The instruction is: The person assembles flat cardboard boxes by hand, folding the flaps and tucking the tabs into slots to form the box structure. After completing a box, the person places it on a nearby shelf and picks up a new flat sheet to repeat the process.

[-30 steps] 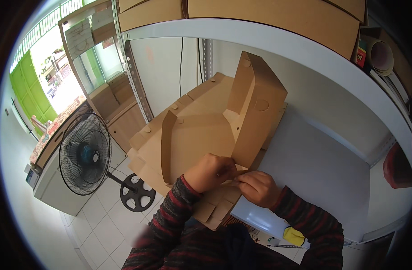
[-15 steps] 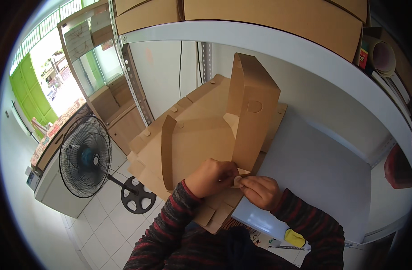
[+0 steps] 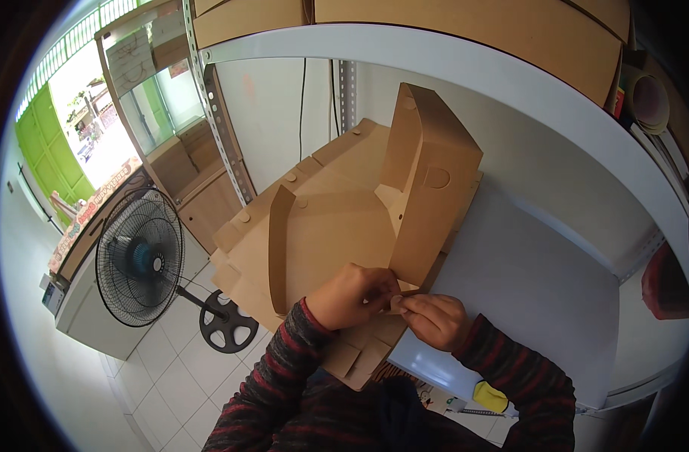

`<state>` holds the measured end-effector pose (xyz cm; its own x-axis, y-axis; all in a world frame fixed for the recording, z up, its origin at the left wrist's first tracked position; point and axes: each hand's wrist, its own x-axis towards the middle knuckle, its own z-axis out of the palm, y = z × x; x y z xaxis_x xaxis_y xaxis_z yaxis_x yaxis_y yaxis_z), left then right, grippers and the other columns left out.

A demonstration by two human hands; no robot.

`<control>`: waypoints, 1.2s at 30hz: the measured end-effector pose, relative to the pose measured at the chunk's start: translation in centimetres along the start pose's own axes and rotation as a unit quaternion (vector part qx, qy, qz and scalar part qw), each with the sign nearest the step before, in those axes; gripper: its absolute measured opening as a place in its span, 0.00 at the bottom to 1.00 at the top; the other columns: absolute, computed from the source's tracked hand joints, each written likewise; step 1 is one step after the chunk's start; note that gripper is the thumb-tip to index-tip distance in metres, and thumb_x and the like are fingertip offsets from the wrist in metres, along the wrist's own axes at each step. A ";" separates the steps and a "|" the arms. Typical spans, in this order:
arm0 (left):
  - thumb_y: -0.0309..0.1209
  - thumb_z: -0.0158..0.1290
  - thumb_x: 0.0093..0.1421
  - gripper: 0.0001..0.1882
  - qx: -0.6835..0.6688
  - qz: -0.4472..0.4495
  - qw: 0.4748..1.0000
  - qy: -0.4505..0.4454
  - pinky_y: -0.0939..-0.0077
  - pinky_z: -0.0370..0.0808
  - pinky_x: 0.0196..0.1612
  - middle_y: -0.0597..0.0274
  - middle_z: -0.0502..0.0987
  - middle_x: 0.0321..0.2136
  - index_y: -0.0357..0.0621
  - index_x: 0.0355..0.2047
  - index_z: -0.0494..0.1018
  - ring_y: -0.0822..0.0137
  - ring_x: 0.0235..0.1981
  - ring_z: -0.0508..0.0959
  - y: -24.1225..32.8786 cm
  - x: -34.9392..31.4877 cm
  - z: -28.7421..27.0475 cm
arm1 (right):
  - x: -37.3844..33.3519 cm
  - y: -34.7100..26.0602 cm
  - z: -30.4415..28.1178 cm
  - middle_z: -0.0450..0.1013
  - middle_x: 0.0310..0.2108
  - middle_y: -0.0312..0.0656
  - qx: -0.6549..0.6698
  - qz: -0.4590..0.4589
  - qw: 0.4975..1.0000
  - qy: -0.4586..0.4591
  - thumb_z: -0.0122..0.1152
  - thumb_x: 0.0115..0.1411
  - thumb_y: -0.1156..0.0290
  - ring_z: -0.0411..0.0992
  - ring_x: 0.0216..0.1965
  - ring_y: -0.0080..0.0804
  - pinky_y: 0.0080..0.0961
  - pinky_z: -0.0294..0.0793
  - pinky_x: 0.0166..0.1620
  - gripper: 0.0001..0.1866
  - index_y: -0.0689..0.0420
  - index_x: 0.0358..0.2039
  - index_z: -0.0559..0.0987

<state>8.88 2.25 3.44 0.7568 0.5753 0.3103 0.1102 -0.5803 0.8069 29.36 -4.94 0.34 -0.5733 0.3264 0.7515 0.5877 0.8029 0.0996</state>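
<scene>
At the middle of the frame a brown box (image 3: 442,215) sits half folded on a stack of flat card (image 3: 235,275). Its tall right wall and far end stand up, and a narrow flap rises along the left; between them its floor shows as plain brown board. Both hands are at its near corner, just below the middle. The right hand (image 3: 435,320) pinches narrowly, thumb against forefinger, on a bit of the box's edge. The left hand (image 3: 350,296) curls in beside it, fingertips almost meeting the right's; I can't tell what it grips.

Across the top, more boxes (image 3: 465,16) fill a shelf (image 3: 435,38), contents hidden, with paper rolls (image 3: 647,105) at upper right.

The shelf's pale edge arches over the box. Right of the stack, the grey tabletop (image 3: 536,264) gives the right arm open room; a yellow cloth (image 3: 492,397) is near that sleeve at lower right. A fan (image 3: 141,256) stands well apart at left.

Compared with 0.5 s ago, the view has shifted slightly, and the 2 hands remain at the same corner.
</scene>
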 end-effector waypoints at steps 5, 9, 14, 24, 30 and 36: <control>0.16 0.52 0.51 0.07 -0.010 0.019 1.000 -0.006 0.73 0.77 0.33 0.56 0.79 0.26 0.37 0.31 0.73 0.63 0.28 0.81 -0.4 -0.2 0.0 | -0.2 0.0 0.2 0.76 0.34 0.49 0.003 0.002 1.000 0.005 0.62 0.49 0.80 0.79 0.33 0.37 0.26 0.80 0.31 0.03 0.67 0.24 0.77; 0.16 0.52 0.53 0.07 -0.026 -0.008 1.000 -0.009 0.73 0.78 0.34 0.56 0.79 0.27 0.36 0.32 0.72 0.63 0.30 0.81 0.0 -0.2 -0.2 | -0.1 0.1 0.3 0.76 0.34 0.49 0.006 0.005 1.000 0.030 0.63 0.48 0.81 0.79 0.33 0.37 0.26 0.80 0.30 0.04 0.68 0.24 0.77; 0.17 0.52 0.54 0.06 -0.027 -0.012 0.999 -0.015 0.73 0.78 0.36 0.56 0.79 0.28 0.36 0.33 0.72 0.63 0.32 0.82 -0.3 -0.1 -0.1 | 0.0 0.4 0.1 0.76 0.33 0.49 0.017 0.010 0.999 0.029 0.64 0.47 0.82 0.79 0.32 0.38 0.27 0.81 0.30 0.04 0.69 0.23 0.77; 0.23 0.56 0.56 0.04 0.048 -0.004 0.998 -0.048 0.67 0.76 0.34 0.54 0.79 0.26 0.40 0.33 0.77 0.57 0.29 0.80 0.8 -0.7 -0.7 | 0.9 0.5 -0.3 0.75 0.31 0.44 -0.031 0.042 0.998 0.024 0.64 0.43 0.78 0.74 0.27 0.33 0.26 0.74 0.25 0.06 0.65 0.24 0.78; 0.25 0.58 0.53 0.06 0.158 -0.022 0.987 0.003 0.68 0.77 0.37 0.53 0.80 0.27 0.41 0.32 0.81 0.55 0.30 0.80 1.7 -1.0 0.2 | 0.4 0.9 -0.1 0.76 0.29 0.41 -0.004 0.066 0.997 0.040 0.63 0.40 0.76 0.73 0.27 0.32 0.27 0.74 0.25 0.10 0.62 0.27 0.77; 0.26 0.55 0.49 0.06 0.289 -0.008 0.954 0.074 0.65 0.76 0.33 0.55 0.77 0.28 0.42 0.29 0.78 0.54 0.29 0.79 2.2 -0.9 1.8 | 0.7 1.1 -0.3 0.76 0.28 0.39 -0.027 0.056 0.997 0.051 0.64 0.40 0.76 0.74 0.27 0.31 0.26 0.74 0.25 0.11 0.61 0.28 0.78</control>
<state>9.61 -0.54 4.04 0.6577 0.6364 0.4032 0.4900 -0.7678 0.4127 29.78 -3.95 1.20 -0.4435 0.3575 0.8219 0.6755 0.7361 0.0443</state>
